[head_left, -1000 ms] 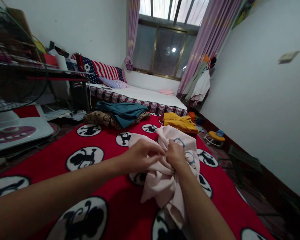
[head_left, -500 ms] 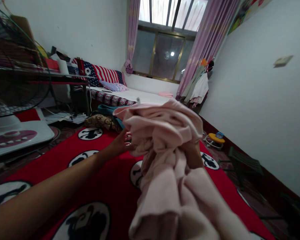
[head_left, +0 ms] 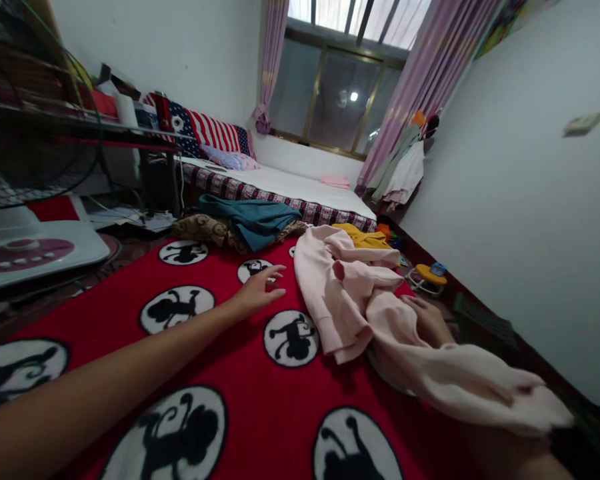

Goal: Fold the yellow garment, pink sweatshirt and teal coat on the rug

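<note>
A pale pink sweatshirt (head_left: 325, 293) lies loosely spread on a red blanket (head_left: 260, 407) with round white patches and black figures. One long part of it drapes to the right across my right forearm. My left hand (head_left: 260, 290) hovers over the blanket just left of the garment, fingers apart, holding nothing. At the garment's right side, my right hand (head_left: 430, 320) shows partly behind the fabric. Its visible fingers are stretched out and not wrapped around the cloth; the wrist is covered by it.
Beyond the blanket's far end are a teal garment (head_left: 260, 217), a brown patterned cloth (head_left: 200, 229) and a yellow garment (head_left: 363, 237). A fan (head_left: 25, 247) stands at left. A bed (head_left: 300, 187) is under the window. At right are a yellow stool (head_left: 430, 274) and a dark green chair (head_left: 485, 323).
The bunched pink sweatshirt has come down from mid-air and now lies spread on the blanket and my right arm. My left hand has come away from it. The teal and yellow garments now show.
</note>
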`<control>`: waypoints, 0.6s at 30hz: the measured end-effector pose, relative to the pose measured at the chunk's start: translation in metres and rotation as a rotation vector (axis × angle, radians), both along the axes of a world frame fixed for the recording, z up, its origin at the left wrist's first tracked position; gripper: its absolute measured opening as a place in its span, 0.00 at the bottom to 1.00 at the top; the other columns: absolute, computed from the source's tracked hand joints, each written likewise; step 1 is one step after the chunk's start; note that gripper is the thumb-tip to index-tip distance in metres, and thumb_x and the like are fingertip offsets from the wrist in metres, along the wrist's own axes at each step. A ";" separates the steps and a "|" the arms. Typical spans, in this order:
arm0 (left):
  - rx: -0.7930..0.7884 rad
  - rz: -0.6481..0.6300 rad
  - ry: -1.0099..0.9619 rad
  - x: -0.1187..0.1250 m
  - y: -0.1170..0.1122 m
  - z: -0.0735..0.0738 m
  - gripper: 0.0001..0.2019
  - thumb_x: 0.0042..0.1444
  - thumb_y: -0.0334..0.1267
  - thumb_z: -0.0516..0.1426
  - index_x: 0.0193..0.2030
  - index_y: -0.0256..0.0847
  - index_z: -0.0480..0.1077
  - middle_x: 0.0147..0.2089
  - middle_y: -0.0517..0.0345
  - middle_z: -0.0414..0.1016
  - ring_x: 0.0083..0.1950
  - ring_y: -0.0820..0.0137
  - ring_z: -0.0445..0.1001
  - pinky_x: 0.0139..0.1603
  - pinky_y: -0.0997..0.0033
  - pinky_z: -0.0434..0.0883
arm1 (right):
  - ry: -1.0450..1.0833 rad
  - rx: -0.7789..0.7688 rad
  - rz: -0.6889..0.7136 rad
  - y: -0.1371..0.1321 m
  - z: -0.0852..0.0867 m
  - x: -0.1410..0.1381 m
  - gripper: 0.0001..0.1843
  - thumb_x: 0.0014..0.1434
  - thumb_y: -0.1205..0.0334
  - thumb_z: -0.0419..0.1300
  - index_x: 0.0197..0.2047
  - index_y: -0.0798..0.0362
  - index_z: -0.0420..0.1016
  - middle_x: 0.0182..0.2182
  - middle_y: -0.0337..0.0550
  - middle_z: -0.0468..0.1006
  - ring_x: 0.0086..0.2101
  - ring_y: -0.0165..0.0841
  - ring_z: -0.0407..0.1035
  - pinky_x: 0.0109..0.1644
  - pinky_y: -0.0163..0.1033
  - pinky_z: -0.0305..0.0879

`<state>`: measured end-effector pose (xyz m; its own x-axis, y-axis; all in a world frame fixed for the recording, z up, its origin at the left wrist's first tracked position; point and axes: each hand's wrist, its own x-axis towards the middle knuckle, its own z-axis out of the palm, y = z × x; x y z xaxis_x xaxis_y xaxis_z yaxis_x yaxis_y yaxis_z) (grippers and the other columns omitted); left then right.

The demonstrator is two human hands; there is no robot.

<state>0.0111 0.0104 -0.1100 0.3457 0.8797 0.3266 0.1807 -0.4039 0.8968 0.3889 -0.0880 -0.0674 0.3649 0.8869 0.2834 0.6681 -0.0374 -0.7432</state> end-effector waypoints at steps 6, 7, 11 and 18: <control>0.199 -0.134 0.114 0.053 -0.027 0.016 0.29 0.55 0.42 0.58 0.64 0.39 0.62 0.59 0.41 0.69 0.53 0.59 0.73 0.53 0.58 0.71 | -0.193 -0.174 0.259 -0.014 0.016 -0.028 0.33 0.51 0.40 0.60 0.54 0.53 0.74 0.50 0.52 0.77 0.49 0.46 0.71 0.51 0.45 0.67; 0.165 -0.134 0.116 0.063 -0.027 0.018 0.32 0.55 0.43 0.58 0.66 0.38 0.58 0.60 0.40 0.68 0.52 0.59 0.74 0.51 0.59 0.72 | -0.303 -0.212 0.316 -0.021 0.019 -0.042 0.38 0.49 0.43 0.63 0.60 0.50 0.68 0.54 0.52 0.74 0.50 0.46 0.70 0.52 0.45 0.66; 0.160 -0.118 0.345 0.097 -0.025 0.014 0.40 0.41 0.45 0.67 0.62 0.36 0.63 0.57 0.39 0.71 0.52 0.52 0.74 0.49 0.58 0.72 | -0.627 -0.361 0.364 -0.043 0.012 -0.088 0.47 0.45 0.60 0.66 0.68 0.49 0.56 0.59 0.57 0.67 0.49 0.48 0.71 0.48 0.45 0.66; 0.169 -0.208 0.363 0.096 -0.023 0.007 0.16 0.42 0.30 0.59 0.41 0.35 0.77 0.36 0.52 0.80 0.39 0.60 0.76 0.38 0.69 0.71 | -0.327 -0.212 0.480 -0.045 0.008 -0.081 0.29 0.38 0.75 0.53 0.46 0.53 0.74 0.43 0.44 0.79 0.45 0.40 0.72 0.49 0.39 0.66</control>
